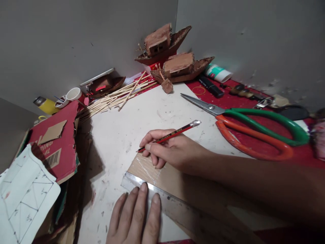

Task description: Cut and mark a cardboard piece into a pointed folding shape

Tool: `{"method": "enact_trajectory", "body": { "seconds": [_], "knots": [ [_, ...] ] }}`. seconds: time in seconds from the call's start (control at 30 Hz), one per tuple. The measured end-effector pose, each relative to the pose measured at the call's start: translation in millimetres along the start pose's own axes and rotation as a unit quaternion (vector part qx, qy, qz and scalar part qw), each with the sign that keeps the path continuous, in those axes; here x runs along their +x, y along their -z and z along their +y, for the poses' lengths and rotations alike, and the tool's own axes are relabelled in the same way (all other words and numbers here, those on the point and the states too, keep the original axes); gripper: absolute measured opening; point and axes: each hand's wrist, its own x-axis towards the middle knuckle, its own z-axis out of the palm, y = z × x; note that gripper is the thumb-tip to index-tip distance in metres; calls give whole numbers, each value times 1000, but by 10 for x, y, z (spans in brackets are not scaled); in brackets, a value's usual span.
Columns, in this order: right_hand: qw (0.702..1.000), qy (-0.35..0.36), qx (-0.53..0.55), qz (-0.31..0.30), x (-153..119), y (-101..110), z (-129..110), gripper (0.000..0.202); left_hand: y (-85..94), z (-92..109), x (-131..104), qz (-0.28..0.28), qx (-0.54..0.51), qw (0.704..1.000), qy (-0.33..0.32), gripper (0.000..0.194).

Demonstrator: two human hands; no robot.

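A red-and-black pencil (175, 134) is pinched in my right hand (172, 149), its tip near the far corner of a piece of brown cardboard (175, 181). My left hand (137, 213) lies with its fingers stretched flat over a metal ruler (175, 202), which rests along the cardboard. Part of the cardboard is in the shadow of my right forearm. Below both hands is a white, stained board (114, 135).
Large scissors (223, 112) with green and orange handles lie at right. Cardboard boats (180, 67) and thin wooden sticks (122, 91) sit at the back. Stacked red cardboard (63, 135) and a paper with a drawn pattern (30, 196) stand at left. Grey walls enclose the back.
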Motion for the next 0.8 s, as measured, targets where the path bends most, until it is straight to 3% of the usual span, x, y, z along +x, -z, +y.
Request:
{"method": "enact_trajectory", "body": {
  "seconds": [0.8],
  "knots": [
    [1000,22,-1,-10,-2,1,35,12,120,-115,3,-89,29,996,-5,46]
  ]
}}
